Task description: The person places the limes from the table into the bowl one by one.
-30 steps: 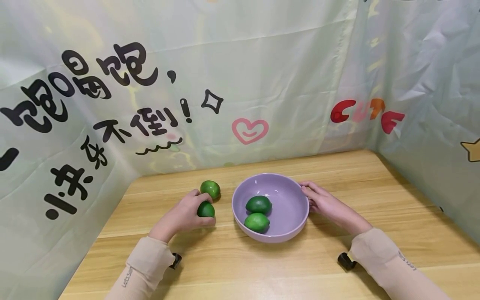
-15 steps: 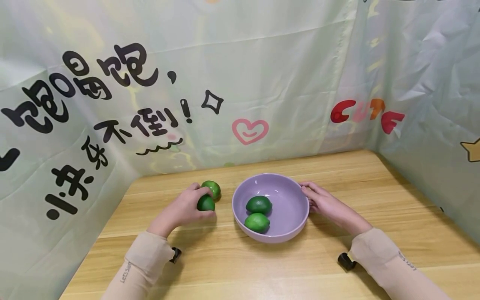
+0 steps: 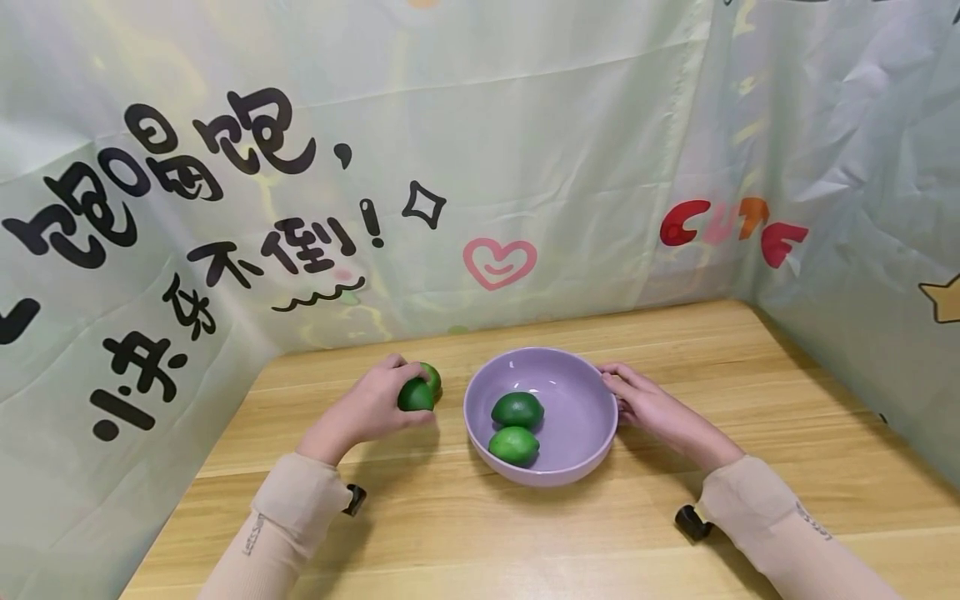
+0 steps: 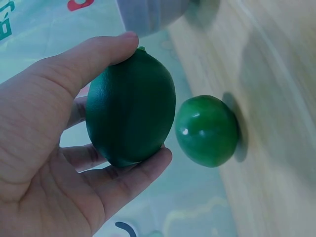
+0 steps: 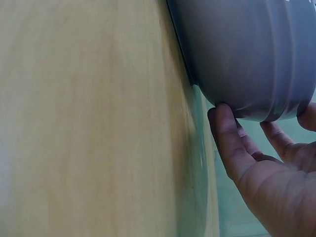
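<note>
My left hand [image 3: 378,400] grips a dark green lime [image 4: 131,106] between thumb and fingers, left of the purple bowl [image 3: 573,408]. A second, glossy green lime [image 4: 207,131] rests on the table just beyond the held one. In the head view it is partly covered by the held lime and the fingers. Inside the bowl lie a dark lime [image 3: 517,410] and a brighter lime [image 3: 514,447], side by side at the left. My right hand [image 3: 648,408] touches the bowl's outer wall on the right, fingertips spread below the rim, as the right wrist view shows.
Everything stands on a wooden table [image 3: 480,542]. A printed cloth backdrop [image 3: 585,167] rises along the back and both sides. Small black devices are at both wrists.
My left hand has lifted the lime and moved slightly away from me, so the held lime now overlaps the one behind it. The right hand and bowl have stayed put.
</note>
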The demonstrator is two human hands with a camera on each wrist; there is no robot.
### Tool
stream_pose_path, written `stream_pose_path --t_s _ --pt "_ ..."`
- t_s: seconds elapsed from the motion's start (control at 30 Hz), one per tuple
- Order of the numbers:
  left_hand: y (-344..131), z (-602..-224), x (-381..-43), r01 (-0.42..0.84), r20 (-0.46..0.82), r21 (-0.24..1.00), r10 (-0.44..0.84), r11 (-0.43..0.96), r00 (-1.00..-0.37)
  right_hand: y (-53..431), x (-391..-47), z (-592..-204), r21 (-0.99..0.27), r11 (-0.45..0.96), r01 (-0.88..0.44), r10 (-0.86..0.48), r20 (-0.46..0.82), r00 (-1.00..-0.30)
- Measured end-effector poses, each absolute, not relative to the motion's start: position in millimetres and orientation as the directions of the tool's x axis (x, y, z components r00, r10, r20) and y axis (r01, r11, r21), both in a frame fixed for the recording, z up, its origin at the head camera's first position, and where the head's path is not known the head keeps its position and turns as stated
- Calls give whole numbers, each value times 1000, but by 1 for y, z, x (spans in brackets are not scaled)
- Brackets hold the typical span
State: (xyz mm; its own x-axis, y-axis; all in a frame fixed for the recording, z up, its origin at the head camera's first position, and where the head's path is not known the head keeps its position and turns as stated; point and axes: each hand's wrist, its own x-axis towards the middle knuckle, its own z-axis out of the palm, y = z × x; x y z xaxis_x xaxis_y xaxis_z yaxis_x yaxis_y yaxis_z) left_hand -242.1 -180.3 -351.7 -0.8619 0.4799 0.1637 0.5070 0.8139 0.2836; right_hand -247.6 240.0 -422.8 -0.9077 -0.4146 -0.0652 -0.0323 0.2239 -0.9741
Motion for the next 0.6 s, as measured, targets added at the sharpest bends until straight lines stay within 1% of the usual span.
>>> stream_pose_path --t_s 0.33,0.6 --pt "-165 -340 -245 522 169 265 494 810 -853 240 -248 -423 -974 225 -29 -415 -69 -907" --pt "-150 -332 -249 556 189 244 523 795 -831 240 -249 -423 -973 229 -24 -410 -74 -909"
